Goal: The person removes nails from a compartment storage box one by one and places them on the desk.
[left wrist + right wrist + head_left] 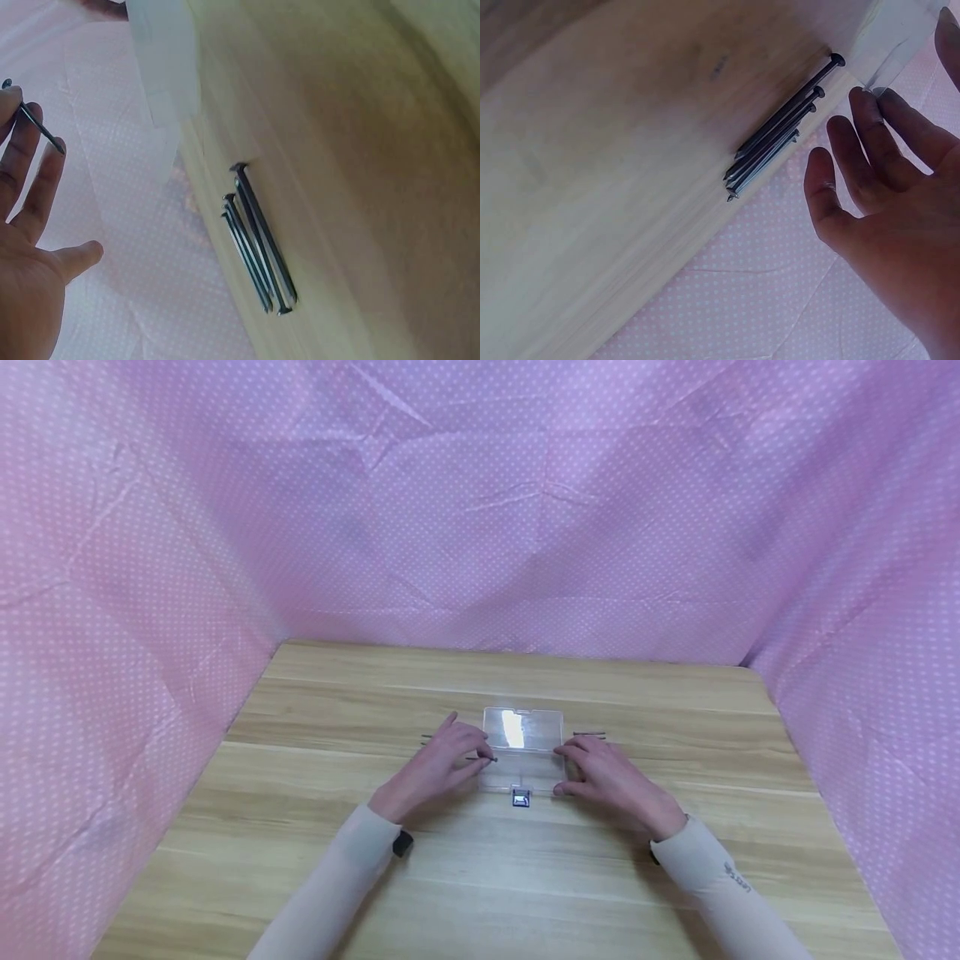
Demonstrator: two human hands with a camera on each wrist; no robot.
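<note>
A clear plastic box [507,777] lies on the table with its lid [540,731] raised back. At its left side, my left hand [444,766] pinches a dark nail [42,129] between thumb and fingers, its head toward the box. My right hand [606,774] holds the box's right end, thumb at the front corner and fingers along the side and back. In the right wrist view, fingertips [857,96] touch the clear plastic edge.
Several nails [259,240] lie side by side left of the box, and several more nails [780,131] lie to its right. A small blue-edged square [521,797] is at the box's front. Pink dotted cloth [525,543] hangs around the wooden table [525,877].
</note>
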